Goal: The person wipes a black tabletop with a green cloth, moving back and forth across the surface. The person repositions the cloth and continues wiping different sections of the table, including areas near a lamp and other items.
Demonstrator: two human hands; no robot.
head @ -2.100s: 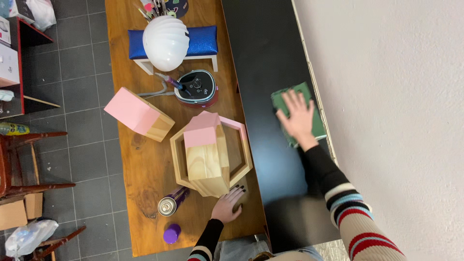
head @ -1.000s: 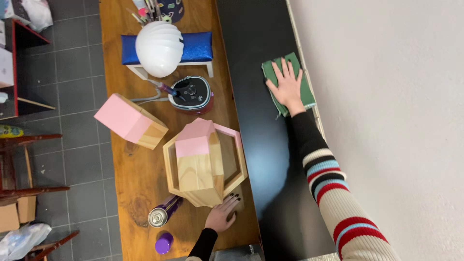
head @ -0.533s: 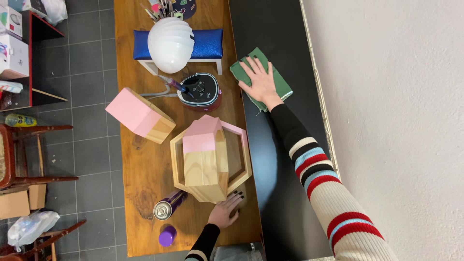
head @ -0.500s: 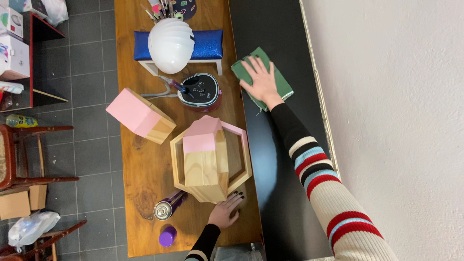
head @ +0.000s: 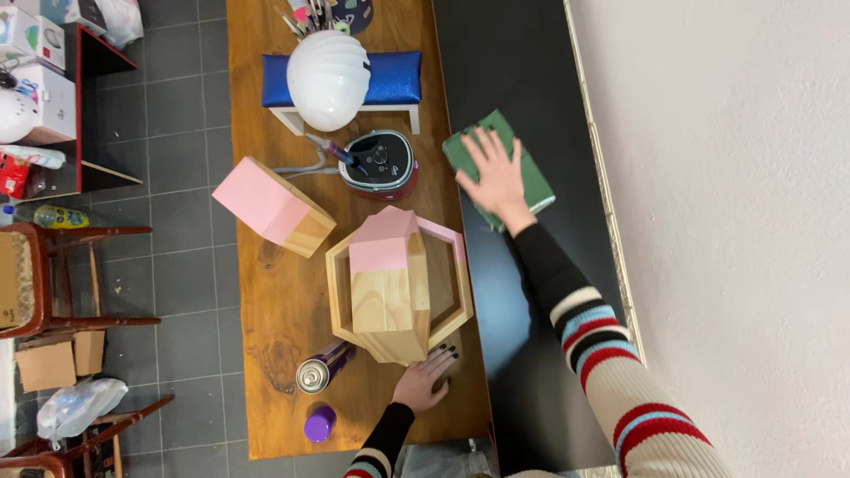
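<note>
Right hand (head: pixel 496 177), green cloth (head: pixel 531 173) nearer table (head: pixel 266 292).

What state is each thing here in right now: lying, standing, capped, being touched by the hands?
Green cloth: flat on the black surface, right hand pressed on it.
Hexagonal wooden frame: on the table, left hand touching its base.
Spray can: lying on its side, uncapped.
Purple cap: off, beside the can.
Pink-and-wood block: lying tilted.
White dome: resting on the blue cushion.
</note>
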